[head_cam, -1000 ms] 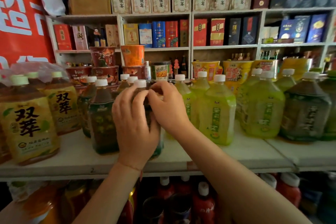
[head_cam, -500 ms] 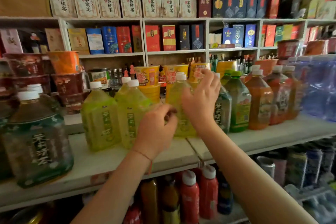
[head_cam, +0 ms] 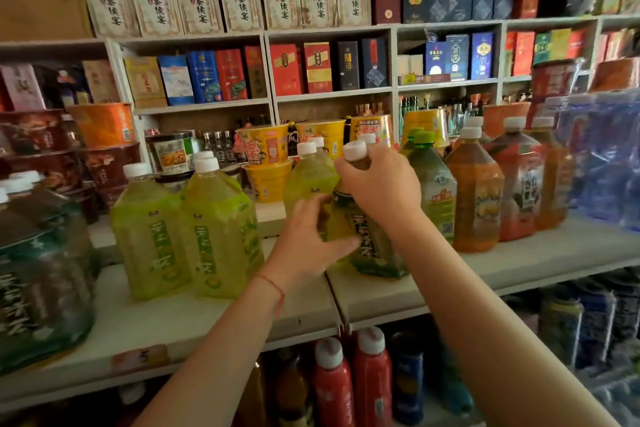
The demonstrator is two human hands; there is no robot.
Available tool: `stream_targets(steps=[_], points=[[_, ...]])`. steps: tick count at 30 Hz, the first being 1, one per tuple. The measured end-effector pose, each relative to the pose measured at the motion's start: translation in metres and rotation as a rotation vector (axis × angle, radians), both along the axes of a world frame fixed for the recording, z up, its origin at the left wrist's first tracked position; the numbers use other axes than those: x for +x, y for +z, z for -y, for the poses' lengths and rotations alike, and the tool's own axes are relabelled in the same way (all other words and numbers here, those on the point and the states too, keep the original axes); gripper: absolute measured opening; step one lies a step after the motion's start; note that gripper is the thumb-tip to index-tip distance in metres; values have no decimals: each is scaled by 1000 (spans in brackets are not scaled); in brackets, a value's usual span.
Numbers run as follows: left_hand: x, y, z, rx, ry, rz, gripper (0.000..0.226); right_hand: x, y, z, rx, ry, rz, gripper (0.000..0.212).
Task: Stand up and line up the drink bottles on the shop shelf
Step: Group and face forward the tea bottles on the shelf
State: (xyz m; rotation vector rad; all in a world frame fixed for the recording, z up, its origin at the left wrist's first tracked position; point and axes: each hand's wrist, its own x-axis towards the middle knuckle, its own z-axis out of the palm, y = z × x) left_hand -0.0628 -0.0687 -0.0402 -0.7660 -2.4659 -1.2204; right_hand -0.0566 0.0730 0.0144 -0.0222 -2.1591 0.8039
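Two green-tea bottles [head_cam: 187, 236] standing upright on shelf [head_cam: 207, 319], pale liquid nearly filling them. Left hand [head_cam: 304, 246] spreading relaxed fingers against dark bottle [head_cam: 367, 239]. Right hand [head_cam: 381, 180] gripping its neck, tilting it. Orange bottles [head_cam: 476, 198] standing right.

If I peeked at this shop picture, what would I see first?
First, two hands in the middle: the right hand grips the neck of a dark tea bottle that leans on the shelf, and the left hand touches its side. To their left stand two bright green bottles, and to their right an orange bottle.
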Motion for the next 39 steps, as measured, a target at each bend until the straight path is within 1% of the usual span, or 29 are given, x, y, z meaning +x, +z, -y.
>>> stream_targets(steps=[2,4,6,7,8,10,12,15,17,19,23,25,30,36,39], points=[[2,-1,0,92,-80,56,78,8,4,8,55,75,69,28],[2,-5,5,198,-188,137,91,13,8,19,143,127,108,24],[5,-7,14,213,-231,176,111,17,6,34,212,124,104,23],[8,-8,18,223,-242,189,118,18,4,41,229,102,93,23],[11,-9,21,250,-245,195,121,19,3,47,234,78,79,24],[15,-9,27,308,-250,154,117,24,5,59,218,44,58,29],[21,-5,34,349,-215,68,113,31,13,67,204,43,39,36],[37,7,55,407,-124,-58,109,47,25,89,170,112,-24,44],[50,11,75,467,-86,-146,107,57,30,113,136,166,-74,45],[62,12,97,496,-46,-214,110,67,34,139,122,212,-110,45],[92,18,150,558,-27,-249,100,89,43,197,124,308,-135,44],[105,21,182,575,23,-280,96,99,49,230,111,364,-124,45],[132,16,265,586,134,-351,96,115,54,318,179,429,-73,45],[148,4,358,586,356,-446,90,124,48,417,143,588,-32,37],[142,5,395,547,425,-467,95,122,47,449,100,670,-26,34]])
